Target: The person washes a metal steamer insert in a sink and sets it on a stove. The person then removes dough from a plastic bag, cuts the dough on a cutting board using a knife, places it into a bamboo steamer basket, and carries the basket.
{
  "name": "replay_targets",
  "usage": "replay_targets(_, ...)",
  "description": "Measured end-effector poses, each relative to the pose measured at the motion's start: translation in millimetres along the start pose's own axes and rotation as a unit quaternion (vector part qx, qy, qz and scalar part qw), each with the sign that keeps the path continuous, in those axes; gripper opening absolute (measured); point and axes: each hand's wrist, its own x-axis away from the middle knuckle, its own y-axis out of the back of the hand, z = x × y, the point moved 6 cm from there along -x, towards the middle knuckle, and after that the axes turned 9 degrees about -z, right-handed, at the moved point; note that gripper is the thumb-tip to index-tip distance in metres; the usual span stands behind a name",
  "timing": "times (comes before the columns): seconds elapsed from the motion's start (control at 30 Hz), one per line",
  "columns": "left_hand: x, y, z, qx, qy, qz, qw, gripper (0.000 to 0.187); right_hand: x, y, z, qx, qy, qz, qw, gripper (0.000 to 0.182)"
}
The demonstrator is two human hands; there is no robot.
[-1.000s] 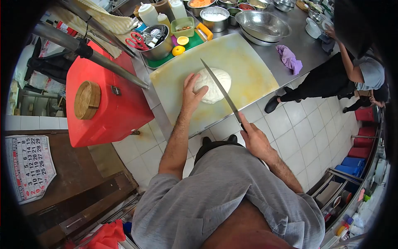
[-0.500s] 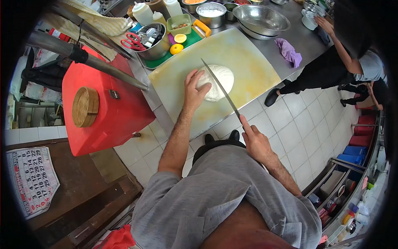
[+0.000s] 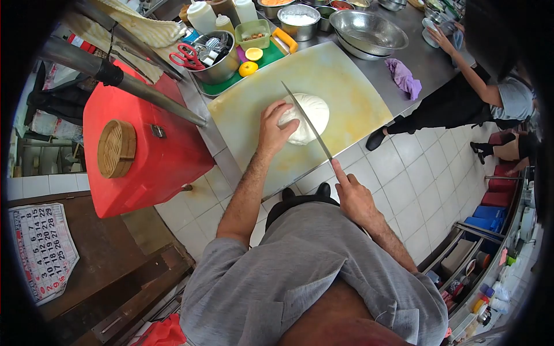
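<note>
A round white lump of dough (image 3: 314, 114) with fold lines on its surface rests on a large, stained cutting board (image 3: 352, 104). My left hand (image 3: 276, 128) grips its left side, fingers curled over the top and thumb along the near side. In my right hand (image 3: 355, 196) is the handle of a long knife (image 3: 316, 134), index finger stretched along it. The blade lies diagonally across the dough, its tip past the far side. How deep the edge sits is hard to make out.
Beyond the board are a green tray (image 3: 270, 56) with cut citrus (image 3: 254, 54), a utensil pot (image 3: 222, 72), metal bowls (image 3: 369, 32) and a purple cloth (image 3: 404, 78). A red box (image 3: 150, 173) stands left. A co-worker's hand (image 3: 441, 40) is at the far right.
My hands and the knife stay almost where they were on the dough. The view has shifted slightly. A person in the right background has changed position.
</note>
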Motion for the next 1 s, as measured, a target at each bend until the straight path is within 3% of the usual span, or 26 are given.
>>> replay_targets(0.67,-28,9,8,0.023,-0.016,0.004,1.0,0.035,-52,-9,3,-0.018,0.004,0.027,0.999,0.059)
replay_targets(0.83,-106,11,2,-0.046,-0.094,-0.118,0.988,0.029,-53,-11,4,-0.01,-0.004,0.033,0.999,0.062)
replay_targets(0.93,-134,-27,2,-0.046,-0.134,-0.05,0.989,0.026,-53,-11,5,-0.006,-0.007,0.032,0.999,0.064)
replay_targets(1.0,-139,-52,6,-0.158,-0.149,0.019,0.976,0.033,-53,-9,6,-0.007,-0.01,0.033,0.999,0.064)
